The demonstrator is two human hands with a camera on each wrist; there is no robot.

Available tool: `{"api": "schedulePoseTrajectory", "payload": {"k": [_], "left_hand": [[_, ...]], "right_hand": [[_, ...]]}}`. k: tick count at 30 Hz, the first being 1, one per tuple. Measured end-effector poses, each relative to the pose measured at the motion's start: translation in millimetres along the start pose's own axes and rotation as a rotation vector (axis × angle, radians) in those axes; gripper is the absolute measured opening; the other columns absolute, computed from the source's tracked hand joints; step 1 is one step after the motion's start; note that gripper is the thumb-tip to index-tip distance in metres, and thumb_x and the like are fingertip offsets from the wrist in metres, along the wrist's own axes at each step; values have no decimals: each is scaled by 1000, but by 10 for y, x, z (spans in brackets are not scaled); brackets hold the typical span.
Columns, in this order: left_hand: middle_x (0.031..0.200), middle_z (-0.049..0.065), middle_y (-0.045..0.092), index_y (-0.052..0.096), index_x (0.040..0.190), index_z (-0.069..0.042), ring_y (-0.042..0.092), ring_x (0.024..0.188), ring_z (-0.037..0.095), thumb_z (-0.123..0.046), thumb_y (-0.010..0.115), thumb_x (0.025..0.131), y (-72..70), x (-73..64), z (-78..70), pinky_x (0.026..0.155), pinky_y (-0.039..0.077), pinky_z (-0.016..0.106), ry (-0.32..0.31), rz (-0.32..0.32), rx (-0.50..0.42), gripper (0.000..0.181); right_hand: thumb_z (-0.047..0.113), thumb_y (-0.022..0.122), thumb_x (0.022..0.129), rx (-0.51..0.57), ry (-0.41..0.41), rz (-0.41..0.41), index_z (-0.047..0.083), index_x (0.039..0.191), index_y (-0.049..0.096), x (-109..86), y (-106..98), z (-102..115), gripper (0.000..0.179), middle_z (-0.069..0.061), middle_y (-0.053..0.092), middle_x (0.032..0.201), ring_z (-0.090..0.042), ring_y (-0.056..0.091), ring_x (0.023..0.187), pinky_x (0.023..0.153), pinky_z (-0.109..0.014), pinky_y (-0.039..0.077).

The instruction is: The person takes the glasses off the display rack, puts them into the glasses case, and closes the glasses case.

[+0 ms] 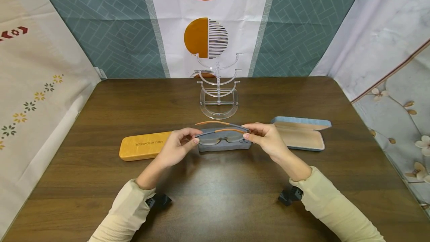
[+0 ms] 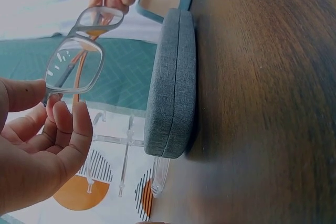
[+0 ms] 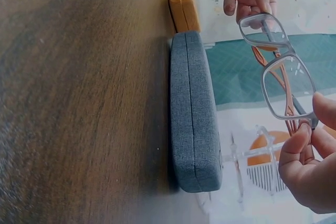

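Observation:
Both hands hold a pair of eyeglasses [image 1: 220,140] in the air, above and in front of a closed grey-blue glasses case [image 1: 223,147]. The frame is grey, and its temples, coloured grey and orange, are folded across each other behind the lenses. At the left end corner, the left hand [image 1: 178,145] pinches the frame between thumb and fingers. My right hand [image 1: 267,141] pinches the opposite corner in the same way. In the left wrist view the grey case [image 2: 170,87] stands beside the glasses [image 2: 75,65], apart from them. The right wrist view shows both lenses of the glasses [image 3: 289,86] plainly.
A closed yellow case [image 1: 144,146] with printed lettering lies to the left. To the right, a blue case [image 1: 304,139] lies open, its beige lining showing. Behind the glasses stands a clear tiered display rack [image 1: 218,104] on the brown wooden table [image 1: 215,204].

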State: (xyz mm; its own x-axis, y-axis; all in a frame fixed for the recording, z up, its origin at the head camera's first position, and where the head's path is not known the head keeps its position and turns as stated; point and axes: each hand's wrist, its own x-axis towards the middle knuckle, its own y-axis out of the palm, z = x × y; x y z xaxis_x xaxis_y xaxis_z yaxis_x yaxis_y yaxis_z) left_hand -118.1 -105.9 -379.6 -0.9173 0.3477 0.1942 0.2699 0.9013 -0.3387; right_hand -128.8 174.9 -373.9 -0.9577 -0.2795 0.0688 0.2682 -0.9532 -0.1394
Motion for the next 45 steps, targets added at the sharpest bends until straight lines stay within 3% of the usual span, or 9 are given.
{"api": "schedulePoseTrajectory", "payload": {"k": [15,22,30,34,39,45], "left_hand": [[75,10,54,60,95,10,54,64,14,7,59,83,12,10,-14,57,45,19,-25,-56,-54,12],[73,13,58,61,93,11,59,64,29,7,61,82,9,11,-22,57,49,22,-21,-115,-70,11],[72,7,52,63,95,9,48,62,10,3,64,81,15,16,-4,53,39,17,-8,-171,-17,14],[77,8,51,63,96,9,48,68,10,3,66,79,16,18,11,56,41,17,20,-194,-15,17],[87,14,60,66,95,6,54,78,12,1,66,81,5,15,11,66,49,22,29,-180,-15,15],[84,15,63,66,94,6,57,71,10,0,64,82,19,12,0,64,49,21,1,-156,-6,14]], "right_hand": [[-2,62,83,-7,20,32,-12,106,60,-1,-13,17,25,2,57,74,-12,47,64,55,-20,37],[-2,62,83,-24,1,40,-12,104,60,3,-17,4,23,2,53,71,-10,42,60,53,-21,34],[-1,60,85,-2,-17,49,-13,103,60,11,-18,-5,22,2,53,70,-10,42,58,50,-20,34],[-1,60,85,-3,-14,48,-12,103,60,13,-21,-6,21,2,52,68,-11,42,57,49,-21,33],[-1,60,85,2,-15,53,-13,103,60,11,-24,-7,22,2,52,67,-11,42,56,49,-21,33],[-2,60,85,15,-13,57,-14,103,59,7,-33,-18,22,2,51,67,-12,40,55,49,-22,33]]}}
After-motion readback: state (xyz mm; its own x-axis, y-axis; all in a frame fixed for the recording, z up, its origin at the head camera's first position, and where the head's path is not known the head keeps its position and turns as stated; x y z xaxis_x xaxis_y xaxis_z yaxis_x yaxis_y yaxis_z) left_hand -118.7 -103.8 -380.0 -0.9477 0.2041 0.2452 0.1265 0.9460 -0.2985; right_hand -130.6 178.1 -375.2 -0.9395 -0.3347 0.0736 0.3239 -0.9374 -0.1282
